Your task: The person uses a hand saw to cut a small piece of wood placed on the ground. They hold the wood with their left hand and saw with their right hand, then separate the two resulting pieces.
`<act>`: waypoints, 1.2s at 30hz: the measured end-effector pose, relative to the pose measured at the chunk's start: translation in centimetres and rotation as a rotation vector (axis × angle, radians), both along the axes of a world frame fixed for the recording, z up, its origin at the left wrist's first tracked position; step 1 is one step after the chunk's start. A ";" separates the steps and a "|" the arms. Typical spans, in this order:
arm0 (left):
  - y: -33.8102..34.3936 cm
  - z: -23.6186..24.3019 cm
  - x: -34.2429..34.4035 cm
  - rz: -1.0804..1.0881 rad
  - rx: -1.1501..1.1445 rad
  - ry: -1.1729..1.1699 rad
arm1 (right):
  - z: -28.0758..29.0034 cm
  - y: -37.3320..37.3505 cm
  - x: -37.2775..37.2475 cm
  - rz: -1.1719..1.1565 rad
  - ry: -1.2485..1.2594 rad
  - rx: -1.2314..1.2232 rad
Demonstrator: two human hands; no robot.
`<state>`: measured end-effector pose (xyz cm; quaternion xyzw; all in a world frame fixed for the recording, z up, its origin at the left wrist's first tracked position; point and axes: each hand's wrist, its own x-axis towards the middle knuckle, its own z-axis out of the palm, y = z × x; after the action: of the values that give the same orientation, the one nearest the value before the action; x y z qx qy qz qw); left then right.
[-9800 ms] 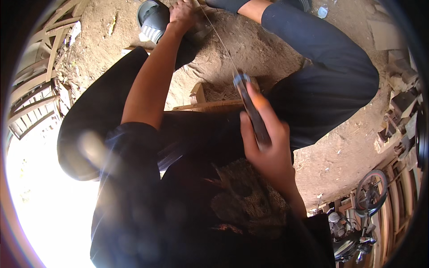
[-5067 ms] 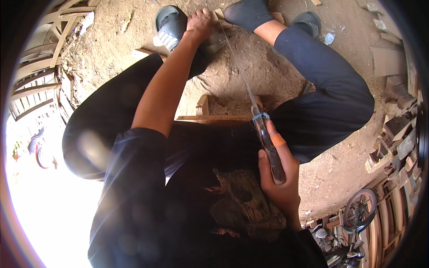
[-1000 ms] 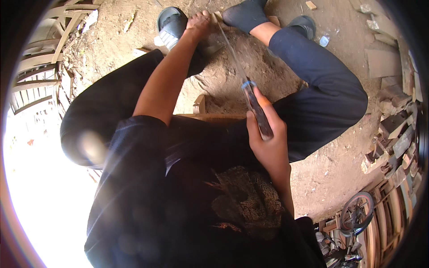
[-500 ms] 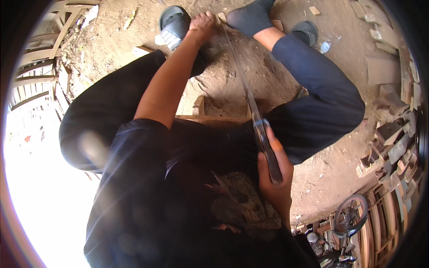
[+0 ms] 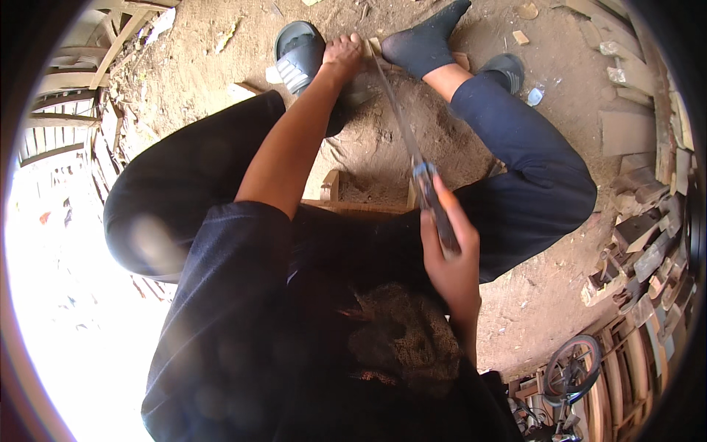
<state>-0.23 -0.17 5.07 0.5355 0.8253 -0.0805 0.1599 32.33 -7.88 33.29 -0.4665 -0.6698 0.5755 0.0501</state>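
Nearest, right hand [image 5: 454, 258]: curled firmly about a dark handle [image 5: 434, 205], thumb on one side, a finger laid along the other. Item, long-bladed hand tool [image 5: 414, 146], teeth or none not discernible: it lies over earthen ground [image 5: 456, 140], its handle farther forward than half a second ago, with less bare blade showing ahead of it; judged the push part of a stroke. Long axis slants: handle end toward the wearer, blade running away and slightly left. Near the handle, to its left: wooden board [image 5: 353, 208]. At the blade's far end: small pale wood block [image 5: 375, 46]; the tip itself cannot be made out. Left hand [image 5: 342, 57]: fingers bent, low, just left of the block; whether it grips anything cannot be told. Adjacent: striped grey slide sandal [image 5: 298, 62]; opposite, dark-socked foot [image 5: 421, 46]. Farthest, at right: piled wood offcuts [image 5: 648, 254], spoked wheel [image 5: 572, 368].
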 end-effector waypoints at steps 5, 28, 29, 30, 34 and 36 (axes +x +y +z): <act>0.2 2.1 1.4 0.007 -0.036 -0.028 | 2.4 -2.3 2.6 -0.011 0.075 0.129; -0.8 -1.4 0.3 -0.032 0.049 -0.005 | -1.9 -0.7 -0.4 -0.076 0.144 0.034; -1.7 -1.8 -1.6 -0.037 0.044 0.035 | -1.9 -0.7 -0.7 -0.064 0.180 0.016; -1.0 -1.4 -1.0 -0.051 0.073 0.015 | -1.7 -0.5 -0.1 -0.075 0.178 0.020; -1.3 -0.5 -1.1 -0.054 0.123 -0.060 | 0.8 -0.7 3.2 -0.025 0.133 0.099; -1.9 0.0 -0.7 -0.014 0.131 -0.173 | 2.2 -1.3 5.3 -0.008 0.025 0.079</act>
<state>-0.96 -2.10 5.11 0.5555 0.8082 0.0189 0.1946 37.61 -9.14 35.50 -0.4597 -0.6895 0.5541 0.0794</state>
